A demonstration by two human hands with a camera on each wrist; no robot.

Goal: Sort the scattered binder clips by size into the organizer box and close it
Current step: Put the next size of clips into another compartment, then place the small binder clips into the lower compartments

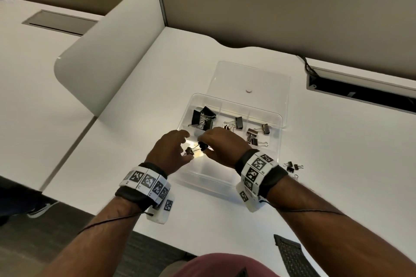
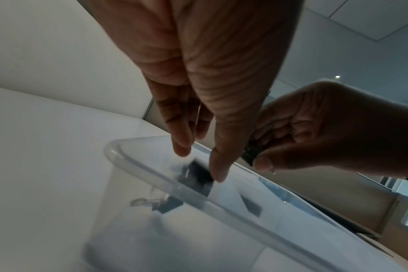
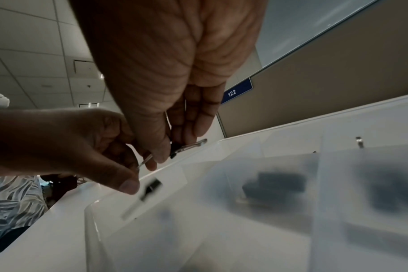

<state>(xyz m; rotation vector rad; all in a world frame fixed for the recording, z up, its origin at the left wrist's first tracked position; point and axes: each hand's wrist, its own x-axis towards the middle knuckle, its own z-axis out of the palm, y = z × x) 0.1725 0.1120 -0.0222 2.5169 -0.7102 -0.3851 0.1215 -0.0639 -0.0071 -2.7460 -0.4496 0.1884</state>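
**Clip pinched over the box, more still loose**

Right hand (image 1: 221,145) pinches a small black clip (image 1: 203,146) between thumb and fingertips, wire handles sticking out either side — seen clearly from the right wrist (image 3: 175,150). Left hand (image 1: 170,153) has curled fingers meeting it; a second small clip (image 1: 189,151) sits at its fingertips, grip unclear — looks held by the wire. Both hover just above the near part of the clear box (image 1: 279,119). Beyond the fingers: big clips (image 1: 202,117) in the left bay, mid ones in the next two. Lid (image 1: 252,78) lies open behind. A few tiny clips (image 1: 292,167) on the desk (image 1: 202,51), right of the right wrist.

Handling: light, stiff steel, springy; glossy body likely slippery. Best taken by the flat sides or the wire loops. Loops flop, so clips may tangle.
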